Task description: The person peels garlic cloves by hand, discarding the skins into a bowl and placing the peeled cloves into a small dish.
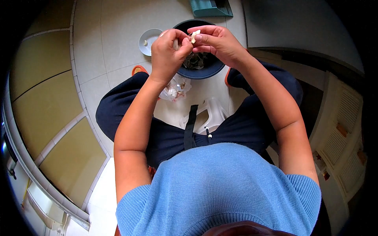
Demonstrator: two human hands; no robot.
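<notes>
Over a dark basin (210, 70) my right hand (222, 41) pinches a pale garlic clove (195, 36) between thumb and fingers. My left hand (168, 50) meets it there, thumb and fingertips pressed together at the clove's left side. A whitish piece shows in the curl of the left fingers; whether it is skin or another clove I cannot tell. Loose garlic skins (195, 61) lie in the basin. To the left, a white plate (153, 34) carries a small clove (145, 42). Below my left wrist, a clear plastic bag (183, 83) holds garlic bulbs (172, 93).
A teal dustpan (212, 8) lies on the tiled floor (118, 47) beyond the basin. Between my legs shows part of a white plastic stool (215, 110). Yellowish cabinet doors (47, 94) line the left side; a grey surface (299, 29) stands at the upper right.
</notes>
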